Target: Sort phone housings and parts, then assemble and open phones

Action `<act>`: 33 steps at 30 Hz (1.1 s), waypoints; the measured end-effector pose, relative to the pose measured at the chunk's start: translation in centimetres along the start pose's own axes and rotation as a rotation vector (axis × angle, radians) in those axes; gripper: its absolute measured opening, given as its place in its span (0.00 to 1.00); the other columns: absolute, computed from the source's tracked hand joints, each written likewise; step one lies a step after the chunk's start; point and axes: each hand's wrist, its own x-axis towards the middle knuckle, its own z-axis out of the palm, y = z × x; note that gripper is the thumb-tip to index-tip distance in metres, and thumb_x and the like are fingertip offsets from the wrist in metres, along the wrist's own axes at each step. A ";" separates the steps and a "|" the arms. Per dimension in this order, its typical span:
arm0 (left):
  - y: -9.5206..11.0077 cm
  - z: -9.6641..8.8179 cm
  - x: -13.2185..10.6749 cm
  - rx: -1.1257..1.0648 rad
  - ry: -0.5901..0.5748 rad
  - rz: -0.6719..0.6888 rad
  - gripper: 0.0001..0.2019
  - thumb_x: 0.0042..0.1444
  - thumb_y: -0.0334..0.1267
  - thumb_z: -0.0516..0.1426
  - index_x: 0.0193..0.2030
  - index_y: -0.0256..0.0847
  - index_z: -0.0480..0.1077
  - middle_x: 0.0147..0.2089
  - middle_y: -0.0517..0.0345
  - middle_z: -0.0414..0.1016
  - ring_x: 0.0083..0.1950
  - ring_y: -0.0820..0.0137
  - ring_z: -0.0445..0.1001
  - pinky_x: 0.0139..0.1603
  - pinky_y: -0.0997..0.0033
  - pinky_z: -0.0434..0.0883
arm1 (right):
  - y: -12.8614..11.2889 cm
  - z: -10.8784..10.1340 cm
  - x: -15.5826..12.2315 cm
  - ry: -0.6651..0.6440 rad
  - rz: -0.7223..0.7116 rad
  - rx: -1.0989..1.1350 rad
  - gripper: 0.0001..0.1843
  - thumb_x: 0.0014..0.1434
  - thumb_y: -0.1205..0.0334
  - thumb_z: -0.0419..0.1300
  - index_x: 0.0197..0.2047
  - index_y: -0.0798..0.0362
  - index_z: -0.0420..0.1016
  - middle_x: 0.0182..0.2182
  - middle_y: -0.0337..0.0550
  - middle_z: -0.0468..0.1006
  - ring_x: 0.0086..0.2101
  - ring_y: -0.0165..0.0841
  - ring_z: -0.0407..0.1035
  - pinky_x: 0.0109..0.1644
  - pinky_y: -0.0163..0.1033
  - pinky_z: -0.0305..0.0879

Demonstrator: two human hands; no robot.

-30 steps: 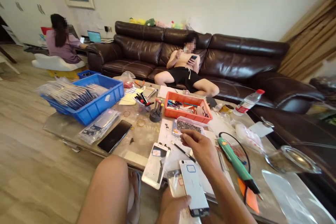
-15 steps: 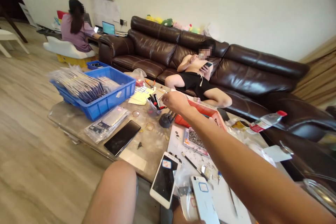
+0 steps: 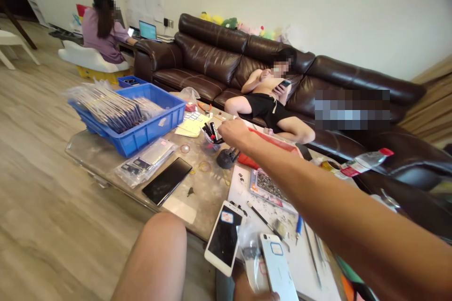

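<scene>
My right hand (image 3: 235, 132) reaches across the table, its fingers curled, just above a pen cup (image 3: 211, 140) and beside an orange tray (image 3: 271, 143). My forearm hides most of that tray. Whether the hand holds anything small, I cannot tell. At the bottom edge my left hand (image 3: 256, 294) grips a white phone (image 3: 277, 263) with a blue square sticker. Next to it lie a clear plastic bag (image 3: 249, 249) and a white phone with a black screen (image 3: 224, 240).
A blue crate (image 3: 155, 120) of bagged screens stands on the glass-topped table (image 3: 106, 155), with a black phone (image 3: 167, 181) nearby. A parts box (image 3: 268, 186) sits on a white sheet. A person (image 3: 268, 89) reclines on a leather sofa (image 3: 212, 56); another (image 3: 102, 28) sits at a far desk.
My right hand has moved from above the white sheet out across the table to the orange tray. The view has swung left. My left hand still holds the white phone.
</scene>
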 end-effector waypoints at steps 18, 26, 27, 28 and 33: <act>5.5 3.5 -6.4 0.167 0.170 -0.117 0.31 0.37 0.36 0.73 0.52 0.33 0.79 0.41 0.43 0.87 0.36 0.54 0.84 0.35 0.61 0.78 | 3.9 9.4 -27.8 0.356 0.775 1.218 0.05 0.56 0.59 0.66 0.35 0.51 0.77 0.22 0.34 0.70 0.26 0.33 0.64 0.35 0.42 0.63; 6.0 3.1 -6.3 0.263 0.140 -0.105 0.30 0.36 0.38 0.76 0.49 0.32 0.79 0.42 0.42 0.86 0.38 0.55 0.84 0.39 0.61 0.79 | -5.2 17.4 -33.1 0.465 0.952 1.741 0.13 0.58 0.50 0.63 0.38 0.49 0.69 0.25 0.35 0.75 0.26 0.33 0.73 0.32 0.38 0.75; 6.0 3.2 -6.3 0.273 0.147 -0.102 0.32 0.35 0.39 0.76 0.50 0.32 0.79 0.43 0.41 0.86 0.38 0.54 0.84 0.39 0.60 0.79 | -5.5 17.5 -33.1 0.491 0.968 1.748 0.13 0.59 0.50 0.63 0.38 0.49 0.70 0.25 0.35 0.75 0.26 0.32 0.73 0.31 0.37 0.74; 6.1 3.2 -6.3 0.280 0.152 -0.098 0.33 0.34 0.39 0.76 0.51 0.32 0.78 0.44 0.40 0.86 0.39 0.53 0.84 0.40 0.59 0.79 | -5.7 17.6 -33.0 0.512 0.981 1.748 0.12 0.60 0.50 0.63 0.37 0.49 0.70 0.24 0.35 0.75 0.25 0.32 0.72 0.31 0.36 0.72; 6.2 3.1 -6.3 0.316 0.163 -0.109 0.38 0.35 0.40 0.76 0.55 0.30 0.77 0.47 0.38 0.86 0.41 0.50 0.85 0.40 0.58 0.79 | -6.0 18.2 -32.7 0.558 1.034 1.699 0.10 0.62 0.52 0.63 0.36 0.48 0.70 0.20 0.31 0.73 0.21 0.30 0.67 0.25 0.33 0.63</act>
